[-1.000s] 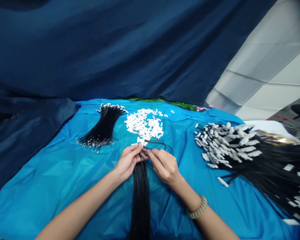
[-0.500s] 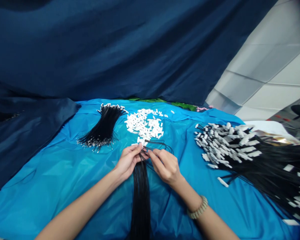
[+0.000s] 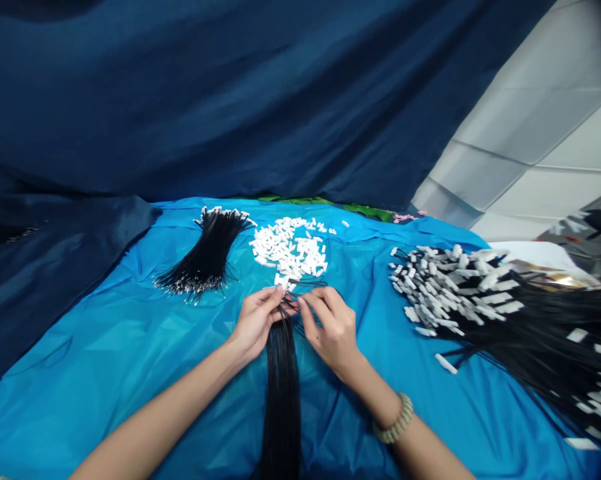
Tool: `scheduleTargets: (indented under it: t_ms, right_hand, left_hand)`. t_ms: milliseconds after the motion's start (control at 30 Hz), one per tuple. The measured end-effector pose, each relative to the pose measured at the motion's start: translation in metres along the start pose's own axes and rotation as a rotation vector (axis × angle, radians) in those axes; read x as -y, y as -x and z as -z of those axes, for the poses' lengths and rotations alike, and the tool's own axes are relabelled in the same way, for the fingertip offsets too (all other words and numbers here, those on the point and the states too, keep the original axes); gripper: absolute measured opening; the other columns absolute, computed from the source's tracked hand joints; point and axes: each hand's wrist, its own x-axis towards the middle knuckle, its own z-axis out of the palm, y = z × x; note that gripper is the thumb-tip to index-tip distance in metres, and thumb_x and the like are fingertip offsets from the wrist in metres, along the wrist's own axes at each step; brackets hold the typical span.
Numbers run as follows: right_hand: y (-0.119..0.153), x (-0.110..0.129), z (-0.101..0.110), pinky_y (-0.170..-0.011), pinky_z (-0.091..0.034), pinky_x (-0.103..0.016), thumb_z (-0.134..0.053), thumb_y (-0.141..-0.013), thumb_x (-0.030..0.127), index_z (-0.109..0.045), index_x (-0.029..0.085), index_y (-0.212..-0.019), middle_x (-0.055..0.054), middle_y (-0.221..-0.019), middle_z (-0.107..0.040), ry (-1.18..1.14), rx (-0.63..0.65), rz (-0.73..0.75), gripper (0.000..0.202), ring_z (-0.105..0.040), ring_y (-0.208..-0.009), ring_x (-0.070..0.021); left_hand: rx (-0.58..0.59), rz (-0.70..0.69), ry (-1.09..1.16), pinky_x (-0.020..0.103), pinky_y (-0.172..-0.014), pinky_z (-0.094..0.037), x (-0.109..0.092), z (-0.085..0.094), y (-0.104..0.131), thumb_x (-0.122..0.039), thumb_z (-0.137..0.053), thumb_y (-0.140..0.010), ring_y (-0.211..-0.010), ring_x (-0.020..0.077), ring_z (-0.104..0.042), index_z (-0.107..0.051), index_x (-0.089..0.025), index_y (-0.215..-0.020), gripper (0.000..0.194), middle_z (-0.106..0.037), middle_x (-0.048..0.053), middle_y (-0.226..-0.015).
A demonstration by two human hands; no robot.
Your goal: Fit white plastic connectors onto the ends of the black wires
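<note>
My left hand (image 3: 260, 315) pinches a white connector (image 3: 281, 281) between thumb and fingers, with thin black wires running from it. Close beside it, my right hand (image 3: 330, 327) has its thumb and index finger together on a thin black wire by the left fingertips. A long bundle of black wires (image 3: 281, 407) hangs below the hands toward the bottom edge. Just beyond the fingers lies a pile of loose white connectors (image 3: 293, 247). The exact contact at the fingertips is too small to make out.
Left of the pile lies a black wire bundle (image 3: 207, 257) with metal tips at its near end. At the right is a large heap of wires with white connectors (image 3: 453, 287). Blue cloth (image 3: 145, 360) covers the table; a dark blue cloth (image 3: 230, 100) hangs behind.
My right hand has shifted slightly, its fingers a little more raised and spread. The looped black wires beside it have moved. My left hand keeps its place.
</note>
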Motion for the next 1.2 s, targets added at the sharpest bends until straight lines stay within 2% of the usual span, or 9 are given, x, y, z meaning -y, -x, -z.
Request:
scheduleTargets:
  t_ms: [200, 467, 700, 1200]
  right_hand:
    - [-0.0052, 0.0012, 0.002, -0.066, -0.042, -0.028, -0.048, -0.08, 0.015, -0.056, 0.016, -0.079, -0.005, -0.075, -0.051, -0.135, 0.059, -0.149, 0.008, -0.048, -0.072, -0.0145]
    - [-0.0067, 0.0032, 0.007, -0.065, -0.039, -0.029, -0.047, -0.08, 0.015, -0.056, 0.016, -0.08, -0.005, -0.075, -0.052, -0.096, 0.112, -0.09, 0.009, -0.045, -0.071, -0.0153]
    - [-0.0087, 0.0036, 0.0053, -0.068, -0.038, -0.029, -0.044, -0.082, 0.018, -0.055, 0.017, -0.076, -0.003, -0.074, -0.052, -0.117, 0.159, -0.197, 0.013, -0.045, -0.072, -0.0149]
    - [-0.0104, 0.0034, 0.0053, -0.066, -0.038, -0.029, -0.045, -0.081, 0.019, -0.056, 0.018, -0.072, -0.002, -0.072, -0.052, -0.199, 0.18, -0.292, 0.015, -0.046, -0.072, -0.0149]
  left_hand:
    - [-0.006, 0.006, 0.016, 0.026, -0.069, -0.048, 0.001, 0.0006, -0.0009, -0.025, -0.06, -0.069, -0.068, 0.0131, -0.061, -0.063, -0.01, -0.072, 0.015, -0.065, 0.005, -0.072]
    - [-0.046, 0.004, -0.002, 0.024, -0.067, -0.048, 0.0, 0.0005, -0.0012, -0.026, -0.061, -0.069, -0.065, 0.0115, -0.06, -0.063, -0.011, -0.07, 0.016, -0.064, 0.004, -0.069]
    - [-0.014, 0.012, -0.02, 0.026, -0.069, -0.048, 0.0003, 0.0006, -0.0017, -0.028, -0.06, -0.069, -0.068, 0.013, -0.06, -0.063, -0.011, -0.072, 0.017, -0.065, 0.005, -0.071]
    - [-0.018, 0.006, -0.013, 0.027, -0.07, -0.048, -0.0005, -0.0001, -0.001, -0.027, -0.061, -0.068, -0.068, 0.0137, -0.06, -0.063, -0.011, -0.071, 0.017, -0.065, 0.005, -0.071]
